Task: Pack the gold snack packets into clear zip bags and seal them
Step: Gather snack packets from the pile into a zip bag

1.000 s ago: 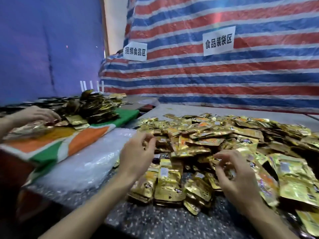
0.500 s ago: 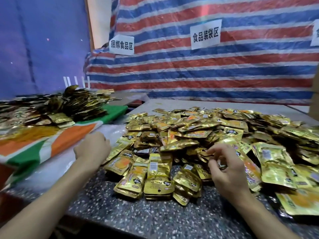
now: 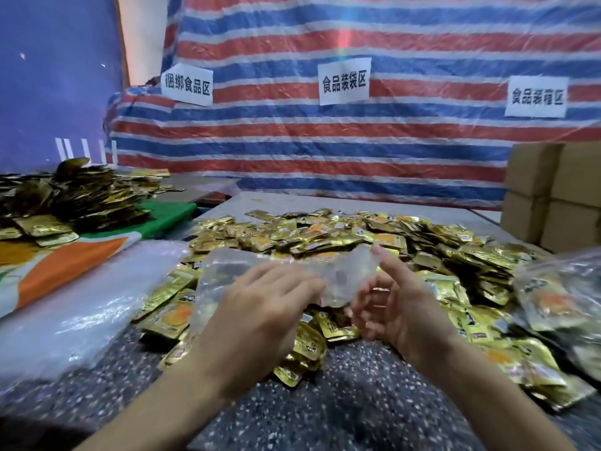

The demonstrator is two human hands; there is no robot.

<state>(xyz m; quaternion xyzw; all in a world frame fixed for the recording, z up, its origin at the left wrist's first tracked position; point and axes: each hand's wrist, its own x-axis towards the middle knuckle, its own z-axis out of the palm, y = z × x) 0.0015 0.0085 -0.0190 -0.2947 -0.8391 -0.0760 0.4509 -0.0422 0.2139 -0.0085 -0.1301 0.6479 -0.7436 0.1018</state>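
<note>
- A speckled tabletop (image 3: 325,418) is carrying the gold packets (image 3: 357,236).
- Above them, the left hand (image 3: 260,307) and right hand (image 3: 400,307) are gripping a clear bag (image 3: 292,271).
- The slick film risks slipping free unopened.

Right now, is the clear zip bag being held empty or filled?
Empty: the clear zip bag is see-through with nothing inside; gold packets lie outside it.

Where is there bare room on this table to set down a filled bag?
Speckled counter nearest you, before the gold packets; pale tabletop behind them, toward the striped tarp. Middle and right are crowded.
</note>
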